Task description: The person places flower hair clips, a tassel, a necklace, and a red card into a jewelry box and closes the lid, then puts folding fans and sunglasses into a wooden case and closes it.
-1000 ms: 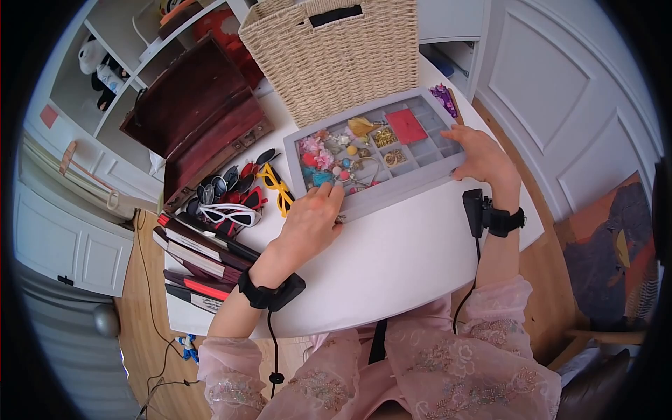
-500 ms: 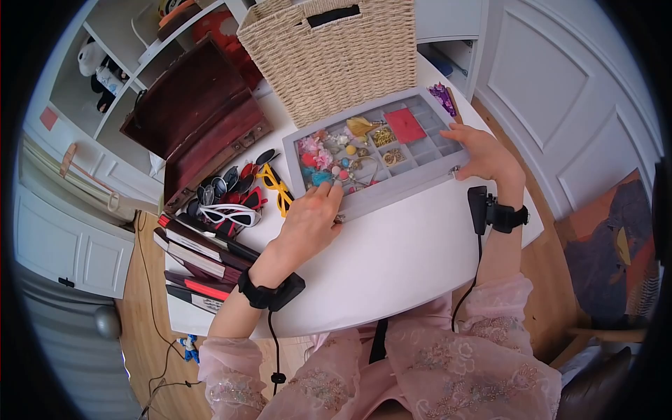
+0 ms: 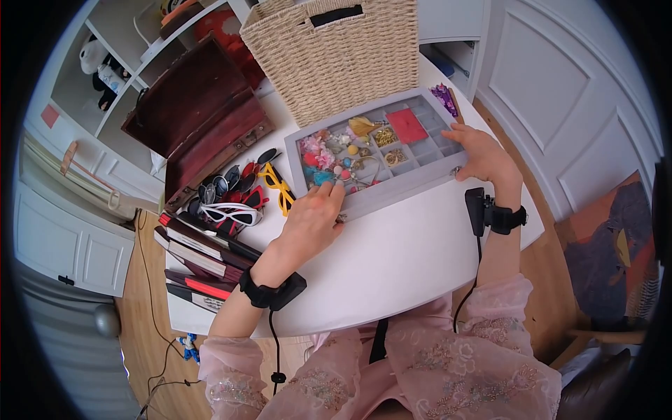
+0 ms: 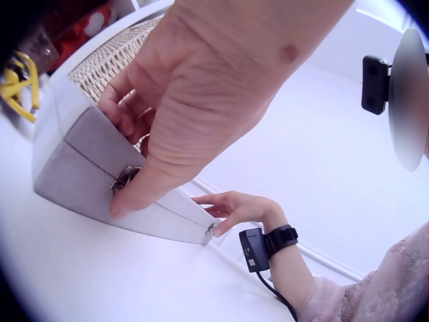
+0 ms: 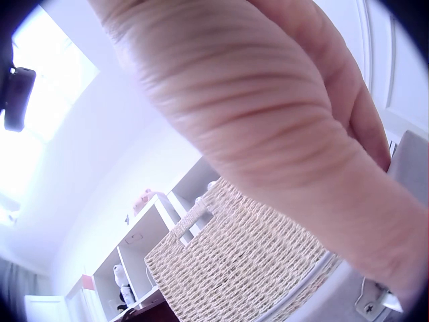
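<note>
A grey jewelry box (image 3: pixel 402 191) with a clear-windowed lid lies on the white table. Colourful hair ornaments (image 3: pixel 318 155), gold pieces (image 3: pixel 385 137) and a red square packet (image 3: pixel 407 126) show through the lid. My left hand (image 3: pixel 313 218) grips its front left edge, fingers bent over the top. In the left wrist view the left thumb (image 4: pixel 137 194) lies against a metal clasp (image 4: pixel 125 178). My right hand (image 3: pixel 488 159) holds the front right corner, fingers over the lid's edge and thumb at the other clasp (image 5: pixel 367 303).
Behind the box stands a woven basket (image 3: pixel 343 66). To the left are an open dark red case (image 3: pixel 199 105), a pile of sunglasses (image 3: pixel 231 213) with a yellow pair (image 3: pixel 278 189), and stacked books (image 3: pixel 199 262). A purple item (image 3: pixel 442 98) lies at the back right.
The right hand has shifted slightly, and the right clasp, covered by the thumb at first, now shows beside it. The left hand and the box stay nearly where they were.
</note>
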Available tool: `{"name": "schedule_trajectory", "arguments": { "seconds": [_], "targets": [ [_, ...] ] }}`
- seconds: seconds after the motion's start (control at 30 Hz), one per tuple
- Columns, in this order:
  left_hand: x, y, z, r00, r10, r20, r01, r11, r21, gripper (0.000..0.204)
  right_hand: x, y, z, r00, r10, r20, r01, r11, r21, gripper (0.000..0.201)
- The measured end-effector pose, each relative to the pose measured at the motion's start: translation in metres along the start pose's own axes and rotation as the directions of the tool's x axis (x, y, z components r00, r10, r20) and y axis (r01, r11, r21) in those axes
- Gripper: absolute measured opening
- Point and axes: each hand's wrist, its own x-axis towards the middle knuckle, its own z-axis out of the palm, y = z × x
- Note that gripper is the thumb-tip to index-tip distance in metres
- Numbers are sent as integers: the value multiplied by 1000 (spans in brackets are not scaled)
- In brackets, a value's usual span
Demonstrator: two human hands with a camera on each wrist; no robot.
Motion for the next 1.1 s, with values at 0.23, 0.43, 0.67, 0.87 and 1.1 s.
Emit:
{"name": "schedule_trajectory", "arguments": {
  "seconds": [0.23,0.43,0.67,0.87,1.1],
  "targets": [
    [0,1,-1,1000,-5,4,5,1000,1,36,1,2,3,1000,-15,-25,14,1000,-12,85],
    [-1,0,0,1000,6,-14,-6,1000,-3,37,1,0,5,1000,-5,-29,4,999,-34,85],
    [-1,0,0,1000,-2,-6,2,1000,-2,37,2,10,-1,994,-97,-42,101,991,90,84],
    [-1,-2,2,1000,-9,0,9,1000,-4,39,2,11,-5,996,-82,-24,85,972,218,79],
    [-4,-4,8,999,-35,-39,35,999,1,44,2,3,-9,996,-83,-37,88,974,211,72]
  ]
}}
